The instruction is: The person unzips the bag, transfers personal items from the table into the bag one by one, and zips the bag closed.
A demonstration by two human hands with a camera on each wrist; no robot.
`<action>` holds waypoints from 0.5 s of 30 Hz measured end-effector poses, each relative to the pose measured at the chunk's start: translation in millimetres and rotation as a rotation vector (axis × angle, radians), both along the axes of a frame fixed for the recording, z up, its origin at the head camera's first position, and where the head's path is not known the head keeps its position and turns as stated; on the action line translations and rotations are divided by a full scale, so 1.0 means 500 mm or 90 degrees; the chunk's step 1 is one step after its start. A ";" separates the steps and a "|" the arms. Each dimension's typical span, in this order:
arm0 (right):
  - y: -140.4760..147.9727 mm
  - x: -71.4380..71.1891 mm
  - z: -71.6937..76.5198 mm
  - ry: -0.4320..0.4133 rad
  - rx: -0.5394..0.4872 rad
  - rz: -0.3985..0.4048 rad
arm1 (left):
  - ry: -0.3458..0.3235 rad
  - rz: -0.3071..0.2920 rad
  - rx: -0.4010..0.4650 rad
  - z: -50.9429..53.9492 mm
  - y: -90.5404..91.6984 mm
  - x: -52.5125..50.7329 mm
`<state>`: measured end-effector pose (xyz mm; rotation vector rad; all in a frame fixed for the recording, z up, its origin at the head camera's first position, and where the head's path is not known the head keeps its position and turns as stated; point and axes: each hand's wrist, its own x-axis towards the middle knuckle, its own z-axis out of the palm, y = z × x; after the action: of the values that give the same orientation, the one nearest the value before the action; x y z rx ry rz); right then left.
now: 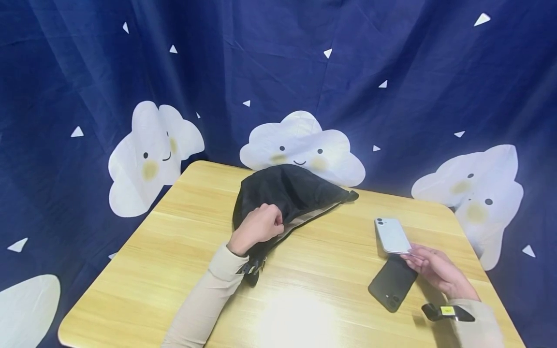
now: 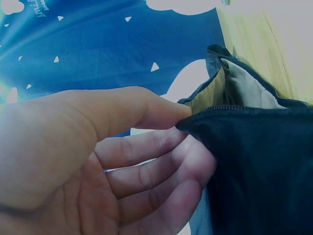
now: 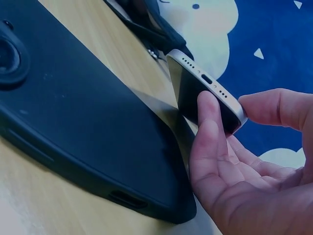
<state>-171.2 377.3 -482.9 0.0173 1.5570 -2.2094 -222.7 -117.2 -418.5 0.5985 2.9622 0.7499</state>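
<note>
A black zippered pouch with a pale lining lies toward the back of the table. My left hand pinches its zip edge between thumb and fingers; in the left wrist view the pouch mouth gapes. At the right, my right hand holds a white smartphone by its lower end, thumb on one side and fingers on the screen side. The phone is tilted, its camera end pointing away from me. Beneath and nearer lies a black smartphone, back up on the table, close to the right hand's fingers.
The wooden table has rounded corners. A dark blue curtain with white clouds and triangles hangs directly behind it. Black straps sit on both wrists, the right wrist strap bearing a yellow label.
</note>
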 end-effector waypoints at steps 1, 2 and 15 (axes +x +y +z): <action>-0.002 0.000 0.001 -0.002 -0.001 0.000 | -0.001 0.000 0.000 0.000 0.000 0.000; -0.004 0.001 0.002 -0.002 -0.002 0.001 | -0.001 0.001 0.001 -0.001 0.001 0.000; -0.017 0.002 -0.003 0.010 -0.006 0.011 | 0.001 -0.001 -0.001 -0.002 0.002 0.000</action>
<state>-170.1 368.6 -484.5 -0.0155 1.5496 -2.2078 -222.7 -116.1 -419.4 0.6018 2.9631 0.7463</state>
